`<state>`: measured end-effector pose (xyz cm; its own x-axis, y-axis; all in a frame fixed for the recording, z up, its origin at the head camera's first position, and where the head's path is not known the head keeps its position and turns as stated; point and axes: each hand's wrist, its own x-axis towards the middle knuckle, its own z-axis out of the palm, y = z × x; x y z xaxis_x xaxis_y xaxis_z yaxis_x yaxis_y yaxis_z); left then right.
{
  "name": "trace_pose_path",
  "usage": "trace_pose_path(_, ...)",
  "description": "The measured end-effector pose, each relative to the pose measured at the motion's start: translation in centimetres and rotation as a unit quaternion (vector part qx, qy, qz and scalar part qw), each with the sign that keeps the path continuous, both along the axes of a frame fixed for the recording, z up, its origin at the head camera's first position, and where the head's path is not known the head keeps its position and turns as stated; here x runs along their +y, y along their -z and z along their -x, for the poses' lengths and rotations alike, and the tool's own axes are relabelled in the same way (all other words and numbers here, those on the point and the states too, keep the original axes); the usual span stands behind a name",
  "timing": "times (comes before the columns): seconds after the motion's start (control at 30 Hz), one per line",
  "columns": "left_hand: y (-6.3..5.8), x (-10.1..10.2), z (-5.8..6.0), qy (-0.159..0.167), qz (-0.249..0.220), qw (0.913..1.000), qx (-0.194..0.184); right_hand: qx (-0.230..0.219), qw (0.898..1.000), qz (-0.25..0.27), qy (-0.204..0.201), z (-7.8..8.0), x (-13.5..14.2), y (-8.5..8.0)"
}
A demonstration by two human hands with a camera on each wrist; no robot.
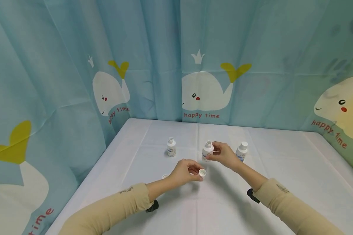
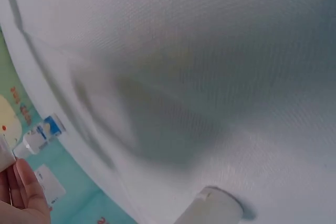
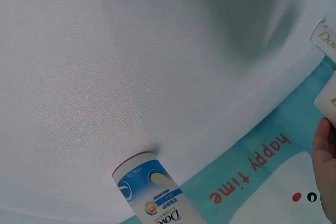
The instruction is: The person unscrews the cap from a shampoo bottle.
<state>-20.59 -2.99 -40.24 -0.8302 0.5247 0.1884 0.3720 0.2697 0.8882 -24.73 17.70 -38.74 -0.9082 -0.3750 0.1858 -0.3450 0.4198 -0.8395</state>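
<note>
Between the thumb and fingers of my left hand [image 1: 185, 171] is a white cap [image 1: 202, 173], its hollow side facing me. My right hand [image 1: 225, 156] grips a small white bottle [image 1: 207, 150] by its side; its neck is uncovered. In the right wrist view only part of that bottle [image 3: 328, 100] and a few fingers show. Left of it stands a second uncapped white bottle [image 1: 171, 148]. A capped bottle with a blue label [image 1: 242, 150] stands just beyond my right hand. Partly hidden behind my left wrist, another white cap [image 1: 164, 176] lies on the table.
A white cloth covers the table [image 1: 282, 163]. Behind it and along both sides hang blue-green curtains [image 1: 159, 58] with whale prints. Dark wrist-worn devices [image 1: 152, 206] show under both forearms.
</note>
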Motion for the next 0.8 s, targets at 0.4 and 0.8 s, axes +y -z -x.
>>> trace_pose_path(0.4, 1.2, 0.9, 0.5, -0.016, 0.006, 0.9987, -0.048, 0.008, 0.999, -0.029, 0.01, 1.8, -0.3, 0.6)
trace_pose_path(0.8, 2.4, 2.0, 0.4, -0.003, 0.041, 0.9987, -0.029, -0.01, 0.999, -0.037, 0.015, 3.1, -0.2, 1.4)
